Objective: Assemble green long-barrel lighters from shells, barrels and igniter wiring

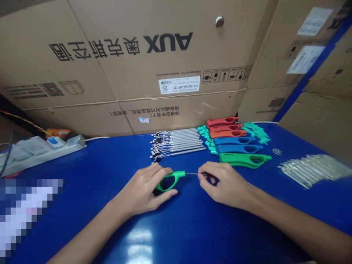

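Observation:
In the middle of the head view, my left hand (150, 187) is closed round a green plastic lighter casing (179, 173) with a looped trigger opening. Its narrow nozzle end points right, and the rest is covered by my palm. My right hand (224, 183) pinches a thin metal rod (192, 173), whose tip meets the casing's nozzle end. Something dark shows between the right fingers, but I cannot make out the tool's kind. Behind my hands lies a row of silver metal tubes (185, 141) with black-and-white wired ends. More casings, among them a green one (242, 160), lie behind my right hand.
Red casings (222, 122) and blue casings (239, 148) lie between small teal caps (211, 146) and teal pieces (257, 132). Clear-wrapped sticks (313, 168) are at the right. A power strip (41, 152) lies left; a cardboard wall (123, 73) stands behind the blue table (176, 234).

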Available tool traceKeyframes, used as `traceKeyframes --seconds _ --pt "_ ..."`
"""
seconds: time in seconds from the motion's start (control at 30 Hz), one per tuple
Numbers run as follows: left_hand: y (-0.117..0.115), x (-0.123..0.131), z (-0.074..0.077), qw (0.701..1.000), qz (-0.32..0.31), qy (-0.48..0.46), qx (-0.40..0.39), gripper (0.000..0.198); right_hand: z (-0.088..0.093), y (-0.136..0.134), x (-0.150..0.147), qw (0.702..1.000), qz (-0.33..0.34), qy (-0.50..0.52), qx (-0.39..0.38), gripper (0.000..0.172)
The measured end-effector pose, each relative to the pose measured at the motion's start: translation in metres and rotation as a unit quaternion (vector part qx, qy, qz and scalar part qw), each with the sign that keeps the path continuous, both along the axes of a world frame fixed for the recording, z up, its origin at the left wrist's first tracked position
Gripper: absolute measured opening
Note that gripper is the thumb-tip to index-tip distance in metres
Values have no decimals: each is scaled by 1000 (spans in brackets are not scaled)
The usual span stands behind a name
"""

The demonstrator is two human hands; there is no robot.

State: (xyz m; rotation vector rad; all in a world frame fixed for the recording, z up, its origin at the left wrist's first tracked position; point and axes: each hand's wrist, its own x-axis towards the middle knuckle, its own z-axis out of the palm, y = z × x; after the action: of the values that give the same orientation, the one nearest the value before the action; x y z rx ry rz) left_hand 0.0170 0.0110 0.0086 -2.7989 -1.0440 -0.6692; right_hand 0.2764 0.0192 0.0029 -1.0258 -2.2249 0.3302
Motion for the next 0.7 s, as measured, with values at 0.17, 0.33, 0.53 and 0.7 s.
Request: traceKeyframes --seconds 0.17,0.33,0.53,0.7 --pt "-2 4 1 1000 -10 8 -17 37 -2 -4 -1 999 23 -13 -23 16" --pt "-4 5 0 999 -22 17 -41 37 -1 -4 -3 998 29 -31 -47 17" --pt "-4 5 0 997 -25 21 -65 34 1 -3 -2 996 28 -50 -65 17" --pt "-5 6 1 997 -21 26 -69 33 0 -5 -2 996 29 -50 -66 16"
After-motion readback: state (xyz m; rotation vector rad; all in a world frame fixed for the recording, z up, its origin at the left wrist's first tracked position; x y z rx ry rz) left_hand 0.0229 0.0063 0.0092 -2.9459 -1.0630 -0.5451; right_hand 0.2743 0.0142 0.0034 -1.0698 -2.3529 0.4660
